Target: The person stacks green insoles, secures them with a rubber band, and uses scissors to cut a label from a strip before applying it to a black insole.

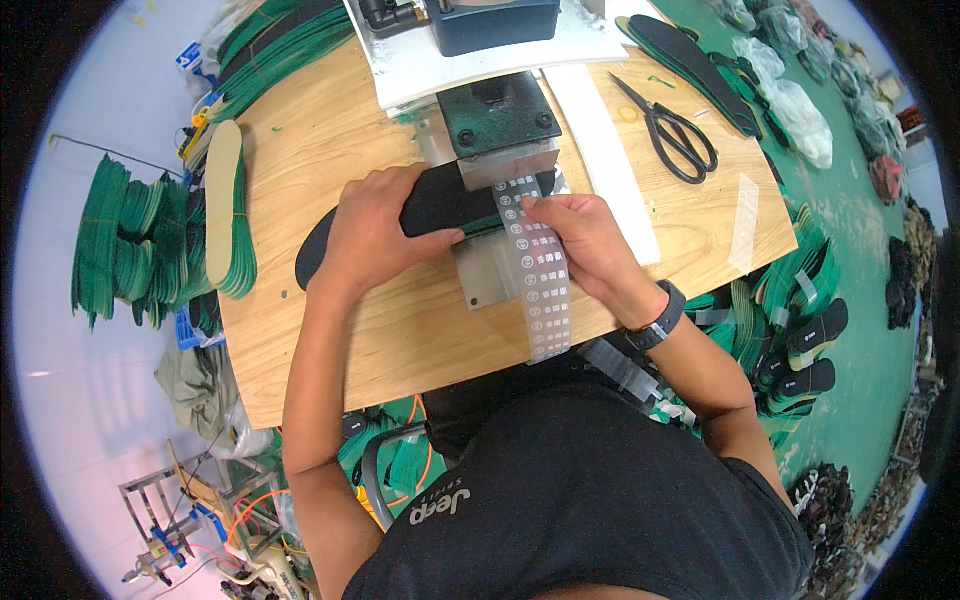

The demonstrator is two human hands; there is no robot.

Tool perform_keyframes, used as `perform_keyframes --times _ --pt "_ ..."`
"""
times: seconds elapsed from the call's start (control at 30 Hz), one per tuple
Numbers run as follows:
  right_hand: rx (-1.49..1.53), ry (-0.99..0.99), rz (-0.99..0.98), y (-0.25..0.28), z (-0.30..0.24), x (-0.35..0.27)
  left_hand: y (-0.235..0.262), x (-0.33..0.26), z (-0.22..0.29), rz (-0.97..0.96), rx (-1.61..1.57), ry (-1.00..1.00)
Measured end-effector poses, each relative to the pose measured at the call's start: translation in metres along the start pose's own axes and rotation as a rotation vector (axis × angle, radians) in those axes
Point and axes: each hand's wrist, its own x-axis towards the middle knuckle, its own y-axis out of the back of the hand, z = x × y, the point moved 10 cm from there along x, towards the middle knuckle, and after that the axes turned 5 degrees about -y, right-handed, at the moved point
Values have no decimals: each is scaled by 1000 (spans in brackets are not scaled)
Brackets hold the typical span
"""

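Observation:
A black insole [440, 203] with a green underside lies crosswise beneath the metal block of a heat press [498, 120]. My left hand [375, 235] grips it, fingers over the far side and thumb along the near edge. One rounded end of the insole sticks out to the left of that hand. My right hand [592, 245] pinches the right edge of a translucent strip [545, 300] printed with rows of small white marks. The strip's far end reaches the insole under the block, and its near end hangs past the table edge. A metal plate [483, 285] shows below the insole.
Black scissors [680, 140] lie at the right on the wooden table [300, 360], beside a long white strip [605, 150]. A clear film piece [744, 222] sits near the right edge. Bundled insoles [230, 215] stand at the left; more insole stacks [780, 300] are at the right.

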Motion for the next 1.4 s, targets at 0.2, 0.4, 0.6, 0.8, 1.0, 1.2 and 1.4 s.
perform_keyframes --times 0.2,0.4,0.6,0.8,1.0,1.2,1.4 --pt "14 -10 18 -1 1 2 -1 -1 0 3 21 -2" --pt "-25 4 46 1 1 -2 -5 1 -1 -29 7 27" --pt "-60 29 16 6 5 -7 -3 -1 -1 -25 17 35" --pt "-108 165 23 4 5 -42 -5 0 -2 -32 18 33" --pt "-102 202 -3 -3 7 -50 24 -10 10 275 35 -124" --pt "-181 216 -12 -11 6 -53 31 -43 28 356 -305 64" --pt "-212 242 -54 -24 7 -55 -14 -53 26 154 -914 420"
